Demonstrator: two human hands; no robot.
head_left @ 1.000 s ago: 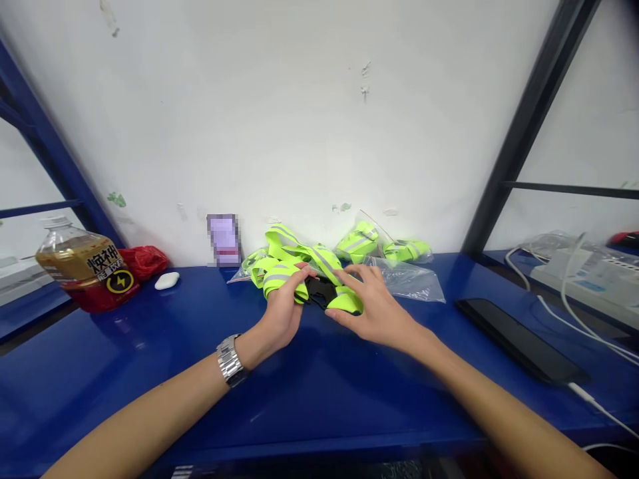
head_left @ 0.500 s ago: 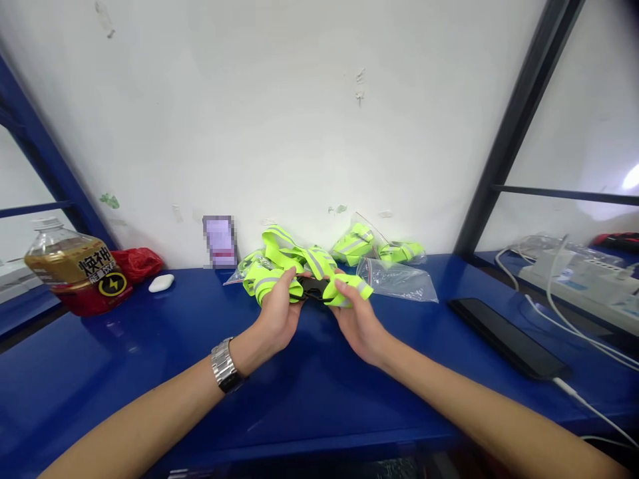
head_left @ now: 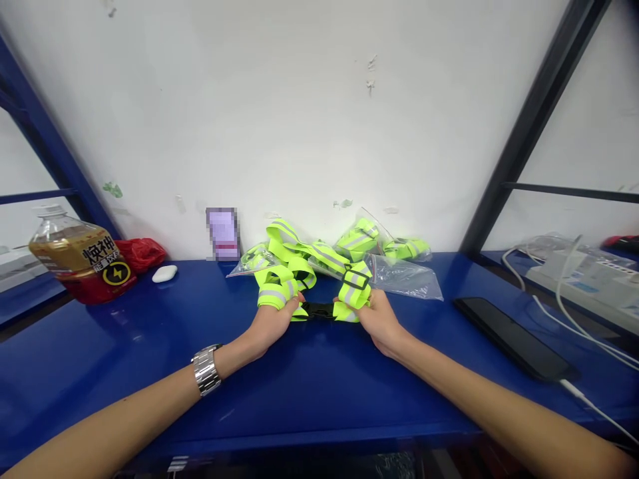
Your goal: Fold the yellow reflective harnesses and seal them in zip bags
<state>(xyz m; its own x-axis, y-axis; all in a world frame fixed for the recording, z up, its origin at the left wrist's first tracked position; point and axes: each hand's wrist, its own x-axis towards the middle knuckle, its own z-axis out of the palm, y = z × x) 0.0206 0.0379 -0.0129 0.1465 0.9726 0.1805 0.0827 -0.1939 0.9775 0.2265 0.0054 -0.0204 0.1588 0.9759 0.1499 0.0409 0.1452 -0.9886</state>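
Reflective strap (head_left: pixel 276 293), yellow-green with a silver stripe, lies bunched near the middle of the blue counter (head_left: pixel 299 406), its near portion between the two hands. Left hand (head_left: pixel 273 324) is clamped on the strap just left of a black buckle (head_left: pixel 320 311), thumb on top and pointing toward the buckle. Right hand (head_left: pixel 381 322) grips the strap on the opposite side; its fingers are partly hidden behind the webbing. The buckle spans the gap between the hands, strap attached at both ends; whether it is fully latched cannot be told. A black slider (head_left: pixel 356 279) sits on the loop standing up by the right hand. Strap loops pile up behind, toward the white wall (head_left: pixel 299 120). Left wrist carries a metal-band watch (head_left: pixel 206 370). Behind and right of the pile: two bagged straps, one larger (head_left: pixel 360 238), one flatter (head_left: pixel 407 249); in front of them lies a clear plastic bag (head_left: pixel 412 278), flat. Left side of counter: upright device with a pixelated lilac screen (head_left: pixel 223 234) near the wall, small white case (head_left: pixel 164 273), red plastic bag (head_left: pixel 143 254), and a bottle (head_left: pixel 82 259) with gold and red coloring, standing slightly tilted in view. Right side: dark phone (head_left: pixel 514 338) lying flat, white cable (head_left: pixel 574 391) at its near end.
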